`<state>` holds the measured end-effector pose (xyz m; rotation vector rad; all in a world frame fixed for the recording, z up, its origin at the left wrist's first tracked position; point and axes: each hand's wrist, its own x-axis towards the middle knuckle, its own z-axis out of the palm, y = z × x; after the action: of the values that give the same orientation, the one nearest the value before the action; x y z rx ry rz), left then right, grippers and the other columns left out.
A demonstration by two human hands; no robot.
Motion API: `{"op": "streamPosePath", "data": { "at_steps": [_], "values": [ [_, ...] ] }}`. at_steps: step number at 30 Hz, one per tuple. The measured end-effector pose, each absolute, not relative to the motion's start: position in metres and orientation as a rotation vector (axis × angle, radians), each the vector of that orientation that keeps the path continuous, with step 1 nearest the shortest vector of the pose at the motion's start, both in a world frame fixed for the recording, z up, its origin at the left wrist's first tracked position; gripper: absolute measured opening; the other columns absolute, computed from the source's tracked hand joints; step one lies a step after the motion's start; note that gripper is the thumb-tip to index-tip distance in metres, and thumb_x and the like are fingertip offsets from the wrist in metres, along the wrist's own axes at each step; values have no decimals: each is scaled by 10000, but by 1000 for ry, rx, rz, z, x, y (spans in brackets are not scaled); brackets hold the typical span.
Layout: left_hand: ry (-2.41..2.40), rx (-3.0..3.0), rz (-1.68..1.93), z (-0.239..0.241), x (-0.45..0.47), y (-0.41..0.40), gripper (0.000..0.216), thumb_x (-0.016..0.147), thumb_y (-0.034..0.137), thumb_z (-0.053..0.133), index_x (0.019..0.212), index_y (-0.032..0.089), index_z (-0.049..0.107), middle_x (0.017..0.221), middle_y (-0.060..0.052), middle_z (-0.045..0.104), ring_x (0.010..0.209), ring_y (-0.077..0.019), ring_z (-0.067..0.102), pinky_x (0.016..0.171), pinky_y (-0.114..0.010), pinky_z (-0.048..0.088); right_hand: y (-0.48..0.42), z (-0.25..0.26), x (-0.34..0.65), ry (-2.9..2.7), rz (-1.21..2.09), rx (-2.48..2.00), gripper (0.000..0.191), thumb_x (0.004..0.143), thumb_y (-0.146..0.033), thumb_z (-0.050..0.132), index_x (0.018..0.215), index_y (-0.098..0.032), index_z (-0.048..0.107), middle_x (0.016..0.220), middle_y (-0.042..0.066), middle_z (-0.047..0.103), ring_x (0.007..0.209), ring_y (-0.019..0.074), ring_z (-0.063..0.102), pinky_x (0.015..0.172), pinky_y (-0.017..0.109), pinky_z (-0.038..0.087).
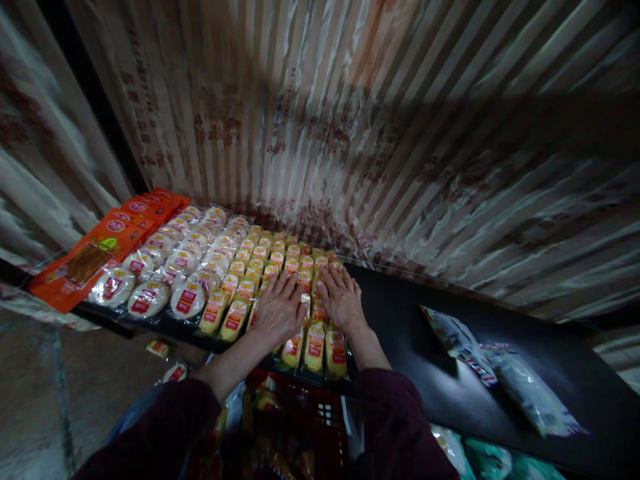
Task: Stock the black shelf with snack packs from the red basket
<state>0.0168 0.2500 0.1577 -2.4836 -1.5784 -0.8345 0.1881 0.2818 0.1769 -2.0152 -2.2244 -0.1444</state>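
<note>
Rows of small yellow wrapped cakes [233, 317] with red and yellow labels lie on the black shelf [395, 300]. My left hand [281, 307] rests palm down on the middle rows, its fingers stretched out. At the right edge of the rows my right hand [343, 299] lies flat on the cakes, fingers slightly spread. Both hands hide the cakes beneath them. Left of the yellow rows are several rows of round white wrapped crackers [189, 299] with red labels.
Orange snack packets [100, 253] lie at the shelf's left end. Two silvery packets [533, 387] lie to the right. Below the shelf's front edge stands a dark red basket [333, 417] with wrapped snacks. Striped plastic sheeting [320, 120] hangs behind. A wrapped cracker [175, 372] appears below the shelf.
</note>
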Motion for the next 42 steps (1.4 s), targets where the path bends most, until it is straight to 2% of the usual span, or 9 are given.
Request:
{"op": "streamPosePath", "data": {
  "at_steps": [5,10,14,20,27,34,42],
  "values": [
    [-1575,-2477,-840,157,17,251,376,928,352,424,1181,161,626,1392,-108,527,1326,-280,437,1148,-503,290,282,170,189,-2208,-167,-1948,493,981,-399,271,1429,-249,414,1486,44,436,1387,257,315,1101,479,299],
    [-1577,-2475,-853,159,17,251,376,925,354,428,1180,158,623,1385,-114,534,1331,-278,432,1151,-501,287,283,167,193,-2160,-155,-1944,494,983,-418,260,1433,-268,400,1518,51,383,1417,258,270,1108,524,271],
    [-1570,-2476,-850,159,17,250,376,923,350,441,1191,155,618,1387,-116,531,1335,-272,428,1162,-488,270,288,171,196,-2173,-167,-1945,493,985,-421,245,1435,-284,392,1525,32,372,1431,252,246,1116,509,260],
    [-1579,-2478,-835,159,17,251,374,932,351,427,1192,160,616,1382,-115,537,1324,-270,442,1153,-493,282,304,183,193,-2240,-102,-1950,519,983,-446,221,1425,-258,417,1531,31,360,1445,289,202,1122,518,248],
    [-1580,-2491,-820,158,17,252,378,926,348,441,1201,152,612,1386,-112,534,1329,-282,435,1147,-505,289,318,183,192,-2265,-65,-2016,533,979,-485,203,1429,-283,406,1528,35,366,1423,279,260,1106,532,268],
    [-1597,-2485,-832,157,17,253,381,927,353,437,1195,153,618,1382,-115,538,1317,-281,449,1142,-504,299,318,179,193,-2248,-82,-1968,505,981,-457,216,1395,-298,457,1472,30,455,1376,272,339,1099,527,269],
    [-1580,-2486,-825,156,17,254,389,933,356,421,1206,155,611,1387,-111,533,1311,-277,457,1143,-496,295,317,178,193,-2236,-48,-1986,514,982,-453,211,1379,-265,479,1470,28,458,1370,264,338,1113,514,246]
  ]
}}
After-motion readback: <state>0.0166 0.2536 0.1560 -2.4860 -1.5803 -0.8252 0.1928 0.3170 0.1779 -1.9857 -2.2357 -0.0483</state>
